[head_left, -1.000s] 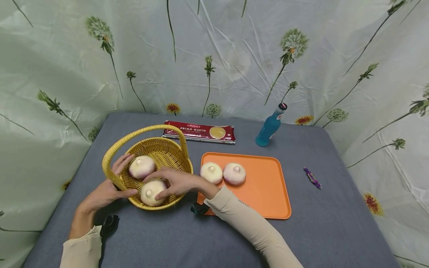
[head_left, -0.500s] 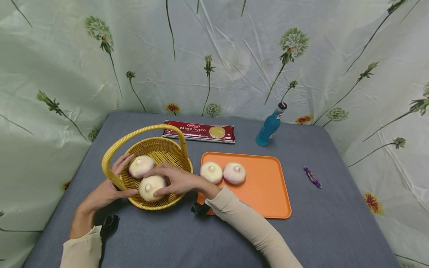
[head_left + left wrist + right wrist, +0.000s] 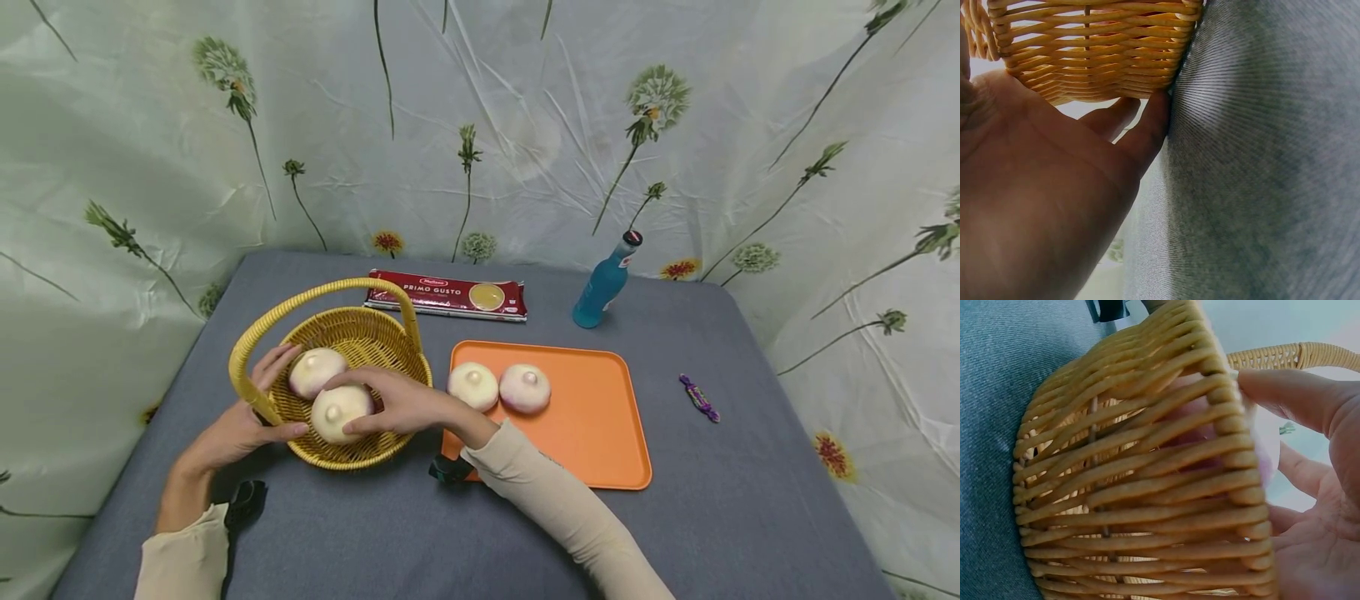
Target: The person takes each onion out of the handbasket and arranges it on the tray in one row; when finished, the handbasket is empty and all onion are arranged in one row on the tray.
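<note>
A yellow wicker basket with a tall arched handle stands at the left of the table. My left hand grips its left side, thumb at the near rim and fingers along the wall; in the left wrist view, the hand lies against the weave. Over the basket's near part, my right hand holds a white-and-purple turnip between thumb and fingers. Another turnip lies just behind it in the basket. In the right wrist view, the wicker wall hides much of the held turnip.
An orange tray right of the basket bears two more turnips, under and beyond the right forearm. Behind are a red Primo Gusto packet and a blue bottle. A purple-wrapped candy lies at the right.
The held turnip has shifted slightly away from the basket's near rim, towards the other turnip, with my right hand on it. My left hand has stayed on the basket.
</note>
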Demonstrator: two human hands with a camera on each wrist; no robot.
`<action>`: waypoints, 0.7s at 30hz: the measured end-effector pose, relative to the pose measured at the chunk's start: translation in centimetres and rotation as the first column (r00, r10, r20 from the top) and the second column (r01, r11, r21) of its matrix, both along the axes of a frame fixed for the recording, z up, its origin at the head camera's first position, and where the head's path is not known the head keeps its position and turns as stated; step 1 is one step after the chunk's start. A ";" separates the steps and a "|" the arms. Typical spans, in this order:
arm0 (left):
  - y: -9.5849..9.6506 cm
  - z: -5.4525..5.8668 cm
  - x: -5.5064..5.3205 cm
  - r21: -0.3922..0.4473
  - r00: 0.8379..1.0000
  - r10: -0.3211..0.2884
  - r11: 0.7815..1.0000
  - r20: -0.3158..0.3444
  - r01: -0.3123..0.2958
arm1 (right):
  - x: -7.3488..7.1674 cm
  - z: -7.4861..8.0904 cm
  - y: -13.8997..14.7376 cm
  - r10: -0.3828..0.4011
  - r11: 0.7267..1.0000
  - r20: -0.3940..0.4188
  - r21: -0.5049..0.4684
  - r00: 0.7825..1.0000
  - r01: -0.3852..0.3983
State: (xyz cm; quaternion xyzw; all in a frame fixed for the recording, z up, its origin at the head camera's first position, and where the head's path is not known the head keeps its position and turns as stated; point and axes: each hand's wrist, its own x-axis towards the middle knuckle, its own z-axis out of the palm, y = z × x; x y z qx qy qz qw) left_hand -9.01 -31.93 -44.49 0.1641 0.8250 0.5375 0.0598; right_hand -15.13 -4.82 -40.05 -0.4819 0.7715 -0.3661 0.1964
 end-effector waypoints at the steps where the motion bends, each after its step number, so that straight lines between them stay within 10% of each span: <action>1: 0.0 0.0 0.0 -0.001 1.000 0.001 1.000 -0.001 -0.001 | 0.0 0.1 0.0 -0.007 1.000 -0.004 -0.004 1.000 0.007; 21: 0.0 -0.2 -0.1 -0.022 1.000 0.010 1.000 -0.003 -0.010 | -0.3 0.6 2.5 -0.072 0.987 0.029 -0.143 0.997 0.076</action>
